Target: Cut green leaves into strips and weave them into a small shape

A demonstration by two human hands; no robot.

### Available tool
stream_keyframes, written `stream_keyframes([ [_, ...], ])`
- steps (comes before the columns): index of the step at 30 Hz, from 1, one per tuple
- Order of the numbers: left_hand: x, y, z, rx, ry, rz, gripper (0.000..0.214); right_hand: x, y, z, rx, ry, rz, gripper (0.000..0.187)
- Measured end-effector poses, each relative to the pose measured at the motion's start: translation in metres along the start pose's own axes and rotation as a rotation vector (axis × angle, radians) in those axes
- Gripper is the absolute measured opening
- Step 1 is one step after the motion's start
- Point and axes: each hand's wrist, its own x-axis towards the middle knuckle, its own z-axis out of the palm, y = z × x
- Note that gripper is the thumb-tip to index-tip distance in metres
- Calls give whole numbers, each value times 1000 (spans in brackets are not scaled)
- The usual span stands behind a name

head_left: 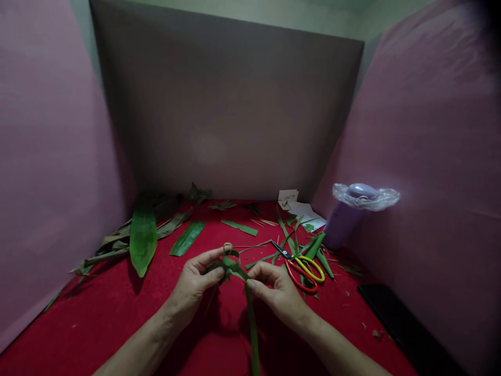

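Between my two hands is a green leaf strip (252, 334), folded into small loops at its upper end. My left hand (198, 279) pinches the looped part between thumb and fingers. My right hand (274, 287) grips the strip just right of the loops, thumb against forefinger, and the long tail hangs down toward me. Scissors (303, 271) with one red and one yellow handle lie just beyond my right hand, their dark blades pointing up-left among cut leaf pieces (313, 245).
At left, a broad green leaf (143, 235) rests over dried leaves (113, 245). Short leaf pieces (188, 238) lie on the red cloth (97, 308). A purple container (344, 222) with clear plastic, white paper (307, 215) and a black flat object (399, 318) stand or lie right. Walls enclose three sides.
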Motion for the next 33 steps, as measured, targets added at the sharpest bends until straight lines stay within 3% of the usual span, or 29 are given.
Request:
stream_keyframes([
  [13, 4, 5, -1, 201, 175, 116, 18, 7, 2, -22, -334, -139, -60, 10],
  [17, 4, 4, 1, 198, 141, 97, 17, 10, 2, -26, -395, -83, -29, 7],
  [21, 2, -4, 1, 194, 67, 45, 17, 8, 0, -19, -196, -116, -52, 22],
  [24, 1, -13, 1, 202, 4, 22, 18, 6, 4, -13, -103, -159, -59, 18],
  [27, 0, -20, 2, 197, -5, 0, 21, 6, 11, -8, -64, -125, -17, 13],
  [33, -2, -18, 5, 131, 39, -74, 30, 5, 14, -6, -291, -30, -42, 12],
])
